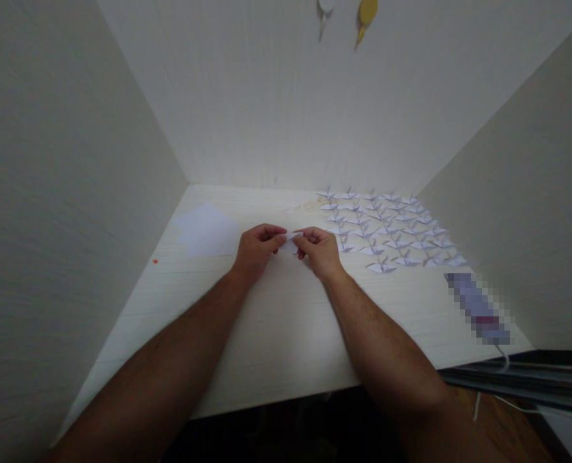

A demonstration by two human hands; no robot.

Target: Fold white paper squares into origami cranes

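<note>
Between my two hands is a small piece of folded white paper (pixel 289 244), held just above the middle of the table. My left hand (pixel 260 245) pinches its left side between thumb and fingers. On the other side my right hand (pixel 318 248) grips the paper the same way, thumb toward me. The fingers cover much of the paper, so its exact fold cannot be made out. Right of my right hand stand rows of white folded paper cranes (pixel 386 229). Loose white paper sheets (pixel 208 230) lie to the left of my left hand.
Walls enclose the white table (pixel 276 347) on three sides. A blurred-out flat device (pixel 479 308) with a white cable lies near the right edge. A small orange bit (pixel 155 261) sits at the left. A white hook (pixel 325 8) and a yellow hook (pixel 367 13) hang on the back wall.
</note>
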